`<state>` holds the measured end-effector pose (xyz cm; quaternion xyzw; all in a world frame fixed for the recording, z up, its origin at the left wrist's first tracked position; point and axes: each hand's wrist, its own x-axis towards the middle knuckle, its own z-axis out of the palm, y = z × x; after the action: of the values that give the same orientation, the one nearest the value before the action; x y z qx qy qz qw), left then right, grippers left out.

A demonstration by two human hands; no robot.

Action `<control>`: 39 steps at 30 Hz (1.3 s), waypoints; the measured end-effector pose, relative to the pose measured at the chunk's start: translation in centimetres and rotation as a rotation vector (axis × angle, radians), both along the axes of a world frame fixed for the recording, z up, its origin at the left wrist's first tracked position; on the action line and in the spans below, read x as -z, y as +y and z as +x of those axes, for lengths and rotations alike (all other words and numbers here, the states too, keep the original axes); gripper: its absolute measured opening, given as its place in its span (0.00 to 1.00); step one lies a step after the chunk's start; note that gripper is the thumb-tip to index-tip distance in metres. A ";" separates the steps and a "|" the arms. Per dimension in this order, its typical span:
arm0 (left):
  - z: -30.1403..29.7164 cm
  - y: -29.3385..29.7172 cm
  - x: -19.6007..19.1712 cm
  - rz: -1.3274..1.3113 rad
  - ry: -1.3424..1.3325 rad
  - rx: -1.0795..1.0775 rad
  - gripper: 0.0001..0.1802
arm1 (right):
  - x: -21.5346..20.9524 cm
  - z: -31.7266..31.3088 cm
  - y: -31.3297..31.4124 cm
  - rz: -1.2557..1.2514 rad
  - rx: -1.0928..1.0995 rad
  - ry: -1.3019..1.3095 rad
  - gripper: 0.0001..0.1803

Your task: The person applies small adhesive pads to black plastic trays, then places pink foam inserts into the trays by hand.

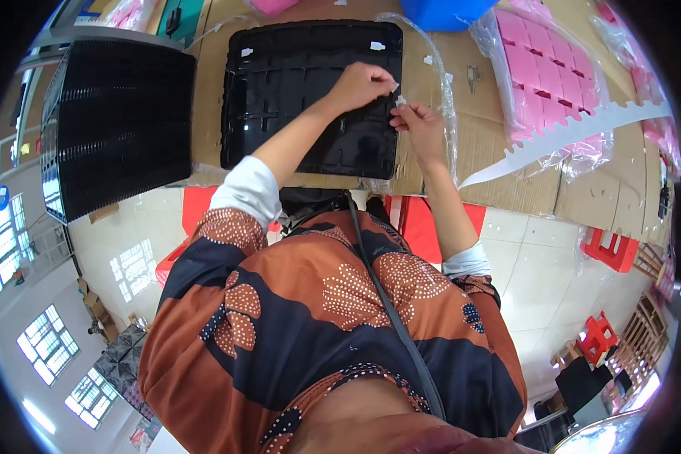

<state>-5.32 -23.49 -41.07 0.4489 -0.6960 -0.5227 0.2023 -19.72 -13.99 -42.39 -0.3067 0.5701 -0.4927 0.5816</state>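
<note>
A black rectangular plastic tray (310, 98) with a ribbed face lies on the cardboard-covered table in front of me. Small white tabs sit at its far corners, one at the left (247, 52) and another at the right (377, 46). Over the tray's right side, my left hand (362, 85) is closed in a pinch, with a tiny bit of white at its fingertips. Just beyond the right edge, my right hand (422, 125) pinches a small white tab (401, 101) between thumb and forefinger. The two hands are close together but apart.
A tall stack of black trays (125, 129) stands at the left. To the right lie a white notched strip (560, 142) and pink foam blocks (533, 68) in clear plastic. A blue container (446, 11) is at the far edge; red stools (439, 227) stand below the table.
</note>
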 end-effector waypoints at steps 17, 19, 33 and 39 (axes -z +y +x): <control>-6.4 -13.2 -12.8 -0.716 0.210 -0.163 0.09 | -11.8 -5.2 -14.1 -0.601 0.467 0.880 0.10; -7.7 -16.0 -12.3 -0.723 0.116 -0.127 0.12 | -12.9 -5.9 -16.0 -0.609 0.474 1.120 0.10; -1.6 -9.5 -4.0 -0.429 0.045 -0.278 0.11 | 0.6 -3.7 -3.1 -0.267 0.237 0.568 0.07; 0.2 -6.8 0.9 -0.388 -0.396 -0.104 0.11 | 5.4 -1.2 1.5 -0.227 0.137 0.648 0.08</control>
<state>-5.08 -30.27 -41.93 0.5302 -0.7852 -0.2706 0.1709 -20.93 -12.54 -47.83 -0.4708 0.6859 -0.4680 0.2981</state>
